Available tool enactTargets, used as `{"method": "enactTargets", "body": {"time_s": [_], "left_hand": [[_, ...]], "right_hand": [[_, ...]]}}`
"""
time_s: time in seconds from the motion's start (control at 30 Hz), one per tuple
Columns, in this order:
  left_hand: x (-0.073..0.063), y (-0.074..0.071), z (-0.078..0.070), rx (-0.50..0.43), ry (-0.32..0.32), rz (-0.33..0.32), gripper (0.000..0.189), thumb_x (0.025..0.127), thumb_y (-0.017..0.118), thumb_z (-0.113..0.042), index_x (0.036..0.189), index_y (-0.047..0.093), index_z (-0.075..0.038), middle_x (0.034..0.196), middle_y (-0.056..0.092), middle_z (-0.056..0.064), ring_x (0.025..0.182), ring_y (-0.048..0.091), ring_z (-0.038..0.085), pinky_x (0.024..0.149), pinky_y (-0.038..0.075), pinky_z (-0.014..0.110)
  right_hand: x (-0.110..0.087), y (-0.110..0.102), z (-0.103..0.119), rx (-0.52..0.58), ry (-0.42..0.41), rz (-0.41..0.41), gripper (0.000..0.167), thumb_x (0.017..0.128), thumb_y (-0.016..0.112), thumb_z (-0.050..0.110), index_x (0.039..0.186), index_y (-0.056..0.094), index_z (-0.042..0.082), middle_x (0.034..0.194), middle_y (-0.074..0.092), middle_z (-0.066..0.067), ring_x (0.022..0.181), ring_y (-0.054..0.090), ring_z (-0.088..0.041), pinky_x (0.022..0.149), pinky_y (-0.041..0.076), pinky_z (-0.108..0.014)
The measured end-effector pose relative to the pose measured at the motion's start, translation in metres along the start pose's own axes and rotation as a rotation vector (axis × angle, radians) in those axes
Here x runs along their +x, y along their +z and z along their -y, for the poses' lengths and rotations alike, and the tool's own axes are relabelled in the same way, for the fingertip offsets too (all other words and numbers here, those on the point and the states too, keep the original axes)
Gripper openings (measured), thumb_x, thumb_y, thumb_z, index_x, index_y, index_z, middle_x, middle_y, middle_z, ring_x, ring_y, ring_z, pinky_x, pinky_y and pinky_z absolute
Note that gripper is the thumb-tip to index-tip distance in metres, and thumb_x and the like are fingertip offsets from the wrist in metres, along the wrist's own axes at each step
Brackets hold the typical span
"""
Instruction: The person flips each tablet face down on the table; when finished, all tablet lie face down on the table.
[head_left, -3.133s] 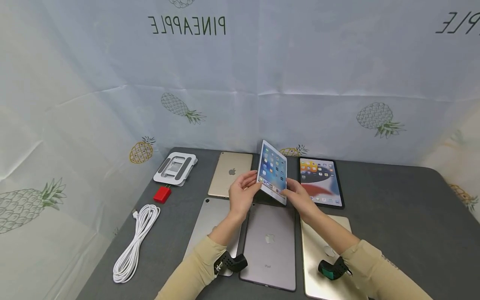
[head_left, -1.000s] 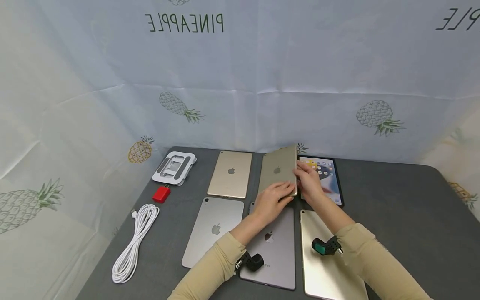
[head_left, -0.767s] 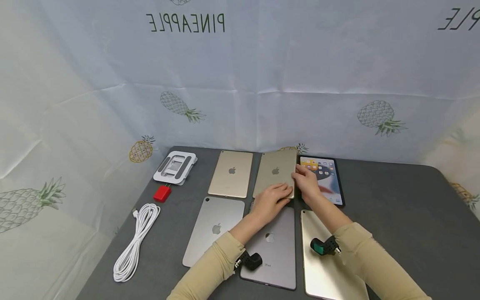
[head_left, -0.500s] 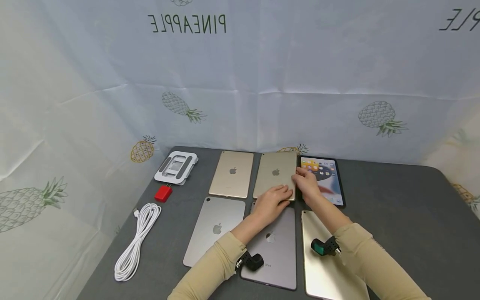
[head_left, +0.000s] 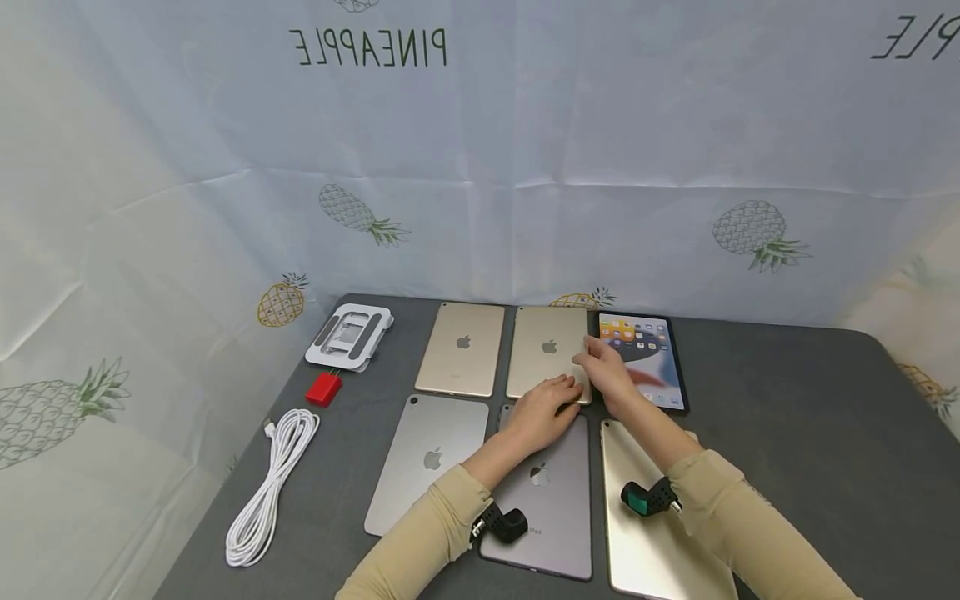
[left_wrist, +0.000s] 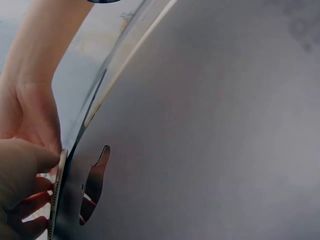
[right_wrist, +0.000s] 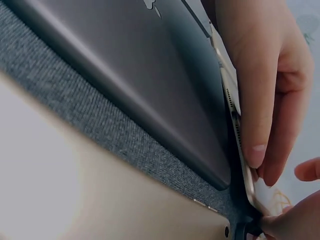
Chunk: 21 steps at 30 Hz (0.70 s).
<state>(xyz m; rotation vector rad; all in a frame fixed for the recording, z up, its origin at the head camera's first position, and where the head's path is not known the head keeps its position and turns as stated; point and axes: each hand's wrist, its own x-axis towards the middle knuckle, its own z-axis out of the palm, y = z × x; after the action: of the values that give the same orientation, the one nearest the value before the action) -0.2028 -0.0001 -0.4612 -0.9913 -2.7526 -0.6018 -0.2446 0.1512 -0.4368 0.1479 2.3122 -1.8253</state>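
A gold tablet [head_left: 549,346] lies back up at the back middle of the table. My left hand [head_left: 542,410] rests on its near right corner with fairly straight fingers; in the left wrist view its thumb [left_wrist: 30,152] touches the tablet's near edge. My right hand [head_left: 606,375] is at the tablet's right edge, index finger and thumb apart. In the right wrist view, the right thumb [right_wrist: 295,217] meets the tablet's corner. Just below the left hand lies a grey tablet [head_left: 540,500], partly hidden by that hand and forearm.
Other tablets lie around: a gold one [head_left: 461,348], a silver one [head_left: 431,462], a larger gold one [head_left: 637,467] and a lit one [head_left: 645,375] with its screen up. At the left are a white folding stand [head_left: 348,336], a red charger plug [head_left: 324,389] and a coiled white cable [head_left: 272,492].
The held tablet, at first tilted with its screen showing, has been turned over and lowered flat, back up. Lately my right hand has shifted slightly left and its fingers have come apart.
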Motion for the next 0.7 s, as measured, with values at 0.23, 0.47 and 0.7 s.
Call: {"method": "enactTargets", "body": {"time_s": [0.23,0.47,0.7], "left_hand": [[0.0012,-0.0003,0.0013,-0.027,0.02,0.014,0.035,0.099,0.058,-0.022,0.13,0.063,-0.007,0.136,0.057,0.011,0.13,0.049,0.021,0.109,0.037,0.034],[-0.0018,-0.0002,0.0015,-0.057,0.027,0.06,0.038,0.099,0.057,-0.023,0.132,0.061,-0.005,0.14,0.053,0.013,0.134,0.045,0.023,0.111,0.034,0.037],[-0.005,0.0002,0.0032,-0.045,0.022,0.082,0.039,0.099,0.057,-0.026,0.133,0.061,-0.005,0.142,0.051,0.013,0.136,0.042,0.023,0.111,0.033,0.04]], "right_hand": [[-0.0019,0.004,0.0038,-0.061,0.045,0.085,0.076,0.095,0.05,0.012,0.154,0.006,-0.003,0.161,0.005,-0.021,0.147,0.003,-0.036,0.117,0.011,-0.051],[-0.0043,0.0066,0.0032,-0.099,0.038,0.147,0.078,0.098,0.048,0.015,0.152,-0.004,-0.008,0.159,-0.006,-0.027,0.147,-0.004,-0.038,0.117,0.007,-0.052],[-0.0069,0.0096,0.0044,-0.124,0.04,0.165,0.08,0.098,0.049,0.018,0.152,-0.004,-0.007,0.158,-0.002,-0.03,0.146,-0.001,-0.041,0.116,0.008,-0.056]]}}
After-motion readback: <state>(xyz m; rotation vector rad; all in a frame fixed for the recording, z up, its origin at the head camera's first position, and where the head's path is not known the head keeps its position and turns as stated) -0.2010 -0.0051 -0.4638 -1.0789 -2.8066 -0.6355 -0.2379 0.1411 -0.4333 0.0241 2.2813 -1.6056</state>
